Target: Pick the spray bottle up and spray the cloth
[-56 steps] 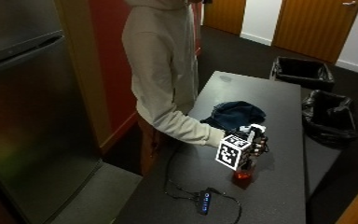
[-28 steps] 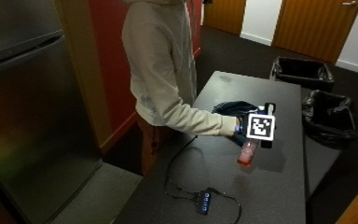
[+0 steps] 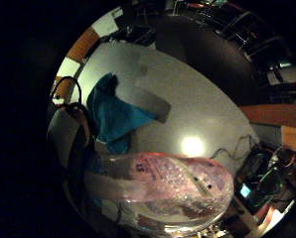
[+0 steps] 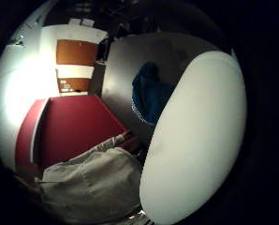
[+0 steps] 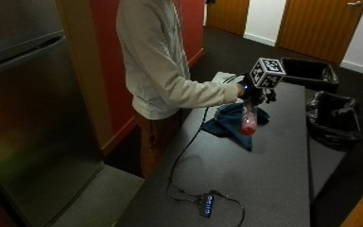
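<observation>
- A person (image 5: 159,61) at the table's nine o'clock side wears a cream, long-sleeved zip-up jacket of soft fabric, loose and creased at the waist.
- Rust-brown trousers (image 5: 156,137) show below the jacket's hem.
- The sleeve's ribbed cuff (image 5: 230,93) ends at the wrist.
- The right hand (image 5: 254,92) wears a black glove.
- The thumb-side palm view shows the same cream jacket fabric (image 4: 90,185), wrinkled.

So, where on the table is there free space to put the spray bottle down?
Bare table lies between the blue cloth and the cable hub, and along the far side toward the bins. It is crowded near the cloth, under the gloved right hand holding the spray bottle.
</observation>
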Motion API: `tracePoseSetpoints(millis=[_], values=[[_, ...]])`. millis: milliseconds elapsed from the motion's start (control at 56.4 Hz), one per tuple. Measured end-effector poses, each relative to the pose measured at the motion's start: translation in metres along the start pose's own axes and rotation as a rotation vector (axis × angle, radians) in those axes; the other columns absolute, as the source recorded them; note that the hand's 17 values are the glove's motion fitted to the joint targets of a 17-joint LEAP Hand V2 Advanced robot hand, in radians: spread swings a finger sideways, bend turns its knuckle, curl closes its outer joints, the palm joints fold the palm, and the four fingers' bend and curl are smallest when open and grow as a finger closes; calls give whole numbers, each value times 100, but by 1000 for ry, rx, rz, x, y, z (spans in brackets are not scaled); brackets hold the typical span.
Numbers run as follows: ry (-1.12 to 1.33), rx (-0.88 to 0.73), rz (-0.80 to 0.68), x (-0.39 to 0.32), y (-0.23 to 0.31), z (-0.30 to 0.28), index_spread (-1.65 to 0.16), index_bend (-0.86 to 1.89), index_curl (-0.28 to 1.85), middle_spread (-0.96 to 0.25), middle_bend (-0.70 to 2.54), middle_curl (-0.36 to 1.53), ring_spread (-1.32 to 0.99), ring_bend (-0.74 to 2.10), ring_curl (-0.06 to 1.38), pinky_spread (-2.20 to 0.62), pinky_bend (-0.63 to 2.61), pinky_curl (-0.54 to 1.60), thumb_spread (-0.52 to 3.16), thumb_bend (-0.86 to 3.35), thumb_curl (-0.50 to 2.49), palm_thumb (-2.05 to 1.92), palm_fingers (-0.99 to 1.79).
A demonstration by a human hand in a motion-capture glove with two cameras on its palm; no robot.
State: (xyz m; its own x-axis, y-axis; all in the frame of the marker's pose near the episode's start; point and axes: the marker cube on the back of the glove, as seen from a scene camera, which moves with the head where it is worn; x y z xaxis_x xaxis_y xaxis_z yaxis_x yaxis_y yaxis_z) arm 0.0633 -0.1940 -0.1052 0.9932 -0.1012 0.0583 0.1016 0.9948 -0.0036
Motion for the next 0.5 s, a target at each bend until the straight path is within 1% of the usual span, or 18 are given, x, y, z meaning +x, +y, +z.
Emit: tracePoseSetpoints(millis=[284,496], values=[[252,-132,-3,-76,1,24,-26,24,56,-16,58,53,-20,65,50,-27,37,39,-5,-3,73,106,134],[351,-228,18,-105,3,76,-26,24,56,-16,58,53,-20,66,50,-27,37,39,-6,-3,74,107,134]])
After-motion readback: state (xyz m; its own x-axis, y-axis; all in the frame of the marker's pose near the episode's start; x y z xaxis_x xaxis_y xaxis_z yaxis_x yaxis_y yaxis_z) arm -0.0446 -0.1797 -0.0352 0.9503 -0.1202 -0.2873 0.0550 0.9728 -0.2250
